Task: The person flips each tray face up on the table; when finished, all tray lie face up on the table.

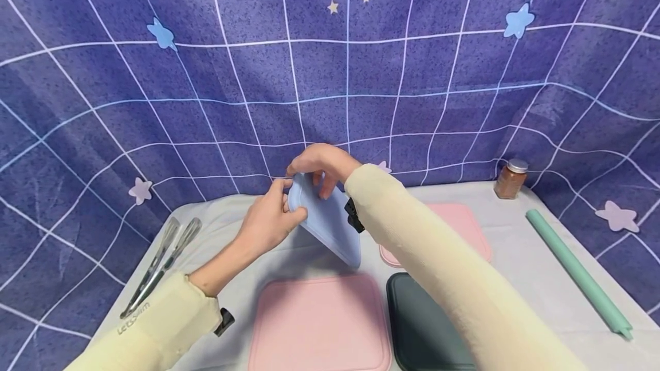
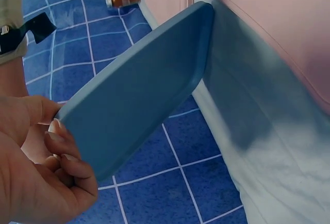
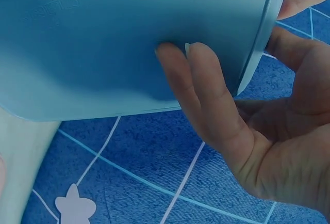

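A violet-blue gridded cloth hangs behind the pale bench. The bench carries a front pink panel, a dark green panel beside it and a rear pink panel (partly hidden). A light-blue panel is tilted up behind the front one; whether its low corner touches the bench, I cannot tell. A green stick lies at the right, metal tongs at the left. The left hand pinches the light-blue panel's corner; the right hand grips its upper edge. A lidded jar stands at the back right.
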Motion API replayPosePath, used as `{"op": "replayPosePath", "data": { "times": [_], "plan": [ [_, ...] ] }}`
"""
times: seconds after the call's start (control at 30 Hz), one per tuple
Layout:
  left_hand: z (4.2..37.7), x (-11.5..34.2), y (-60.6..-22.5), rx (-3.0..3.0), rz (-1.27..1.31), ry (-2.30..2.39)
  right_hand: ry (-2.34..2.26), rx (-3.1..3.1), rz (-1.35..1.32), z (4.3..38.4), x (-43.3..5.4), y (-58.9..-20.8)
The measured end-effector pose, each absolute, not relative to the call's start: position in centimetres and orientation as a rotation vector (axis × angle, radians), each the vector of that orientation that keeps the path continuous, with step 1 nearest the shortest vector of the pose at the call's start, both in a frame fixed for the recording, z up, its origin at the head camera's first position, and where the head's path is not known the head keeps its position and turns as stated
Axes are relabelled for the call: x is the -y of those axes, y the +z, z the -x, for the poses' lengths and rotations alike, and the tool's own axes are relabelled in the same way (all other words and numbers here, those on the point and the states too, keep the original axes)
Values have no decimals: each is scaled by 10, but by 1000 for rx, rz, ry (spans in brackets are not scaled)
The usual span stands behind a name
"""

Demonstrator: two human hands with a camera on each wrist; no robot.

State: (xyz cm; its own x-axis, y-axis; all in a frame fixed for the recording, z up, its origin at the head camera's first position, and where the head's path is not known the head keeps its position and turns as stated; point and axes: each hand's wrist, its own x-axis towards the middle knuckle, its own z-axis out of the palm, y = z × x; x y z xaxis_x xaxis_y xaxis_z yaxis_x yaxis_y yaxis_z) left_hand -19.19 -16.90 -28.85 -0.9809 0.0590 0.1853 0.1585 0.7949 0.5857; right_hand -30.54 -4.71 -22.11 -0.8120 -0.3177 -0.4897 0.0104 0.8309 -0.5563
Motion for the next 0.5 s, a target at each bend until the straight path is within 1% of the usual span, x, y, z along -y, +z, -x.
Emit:
{"op": "replayPosePath", "data": {
  "times": [0.3, 0.4, 0.5],
  "plan": [
    [188, 165, -285, 2851, 215, -1034, -767, -2411, 297, 306, 39, -219],
    [186, 166, -287, 2870, 339, -1118, -773, -2394, 321, 305, 33, -217],
    [185, 171, -292, 2895, 540, -1242, -795, -2372, 329, 306, 25, -215]
  ]
}}
